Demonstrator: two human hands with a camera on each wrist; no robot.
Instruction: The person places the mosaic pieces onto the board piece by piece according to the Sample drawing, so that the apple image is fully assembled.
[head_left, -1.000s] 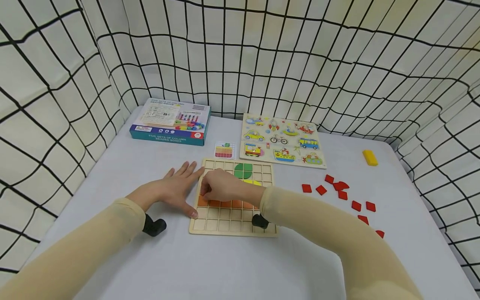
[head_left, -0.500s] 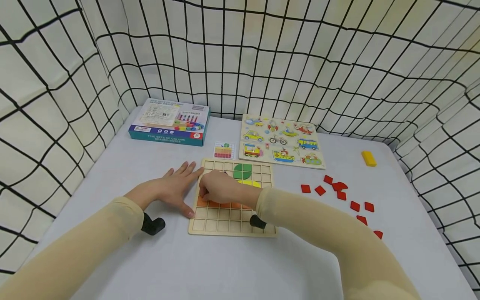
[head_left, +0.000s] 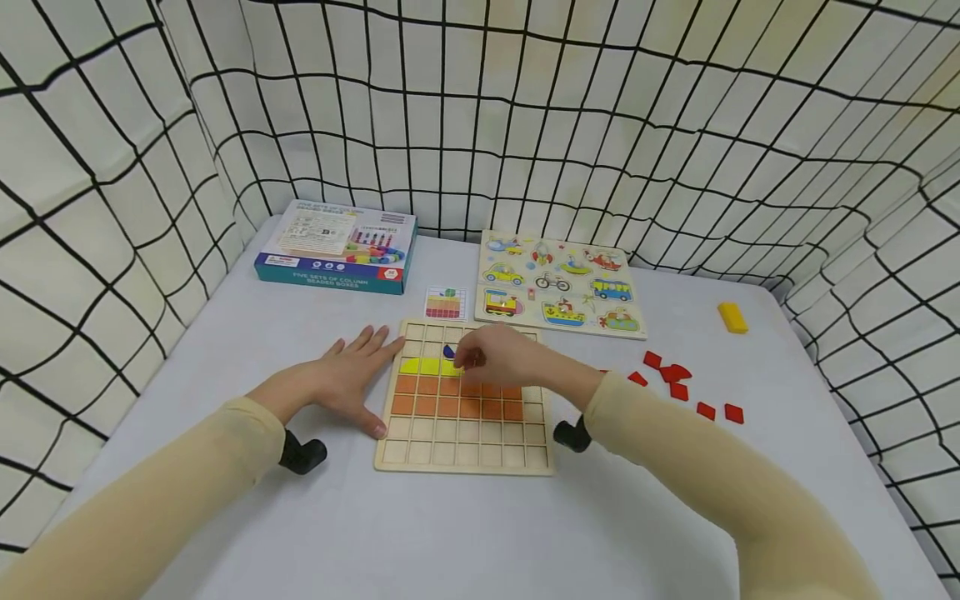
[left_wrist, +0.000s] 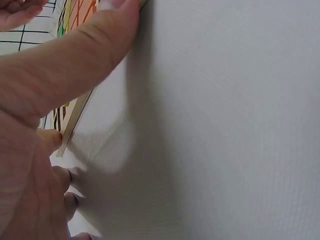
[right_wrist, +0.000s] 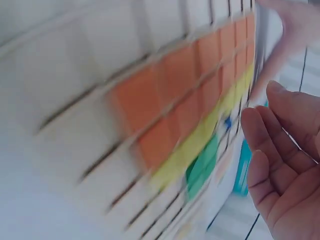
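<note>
A wooden grid board (head_left: 465,457) lies on the white table with two rows of orange square tiles (head_left: 447,407) set in it. Above them run yellow pieces (head_left: 430,367) and a small dark blue piece (head_left: 448,352). Green pieces (right_wrist: 202,167) show in the right wrist view, but my right hand covers them in the head view. My left hand (head_left: 337,383) is spread on the table, its thumb and fingertip at the board's left edge. Over the upper middle of the board is my right hand (head_left: 498,354), fingers loosely bent with nothing between them.
Several red pieces (head_left: 678,392) lie scattered right of the board, with a yellow block (head_left: 732,317) farther back. Behind the board are a pattern card (head_left: 446,303), a vehicle puzzle board (head_left: 558,283) and a teal box (head_left: 333,247). Black netting (head_left: 442,125) surrounds the table.
My right hand has lifted from the left end of the orange rows and moved right across the board, uncovering the orange and yellow pieces there. My left hand has stayed in place.
</note>
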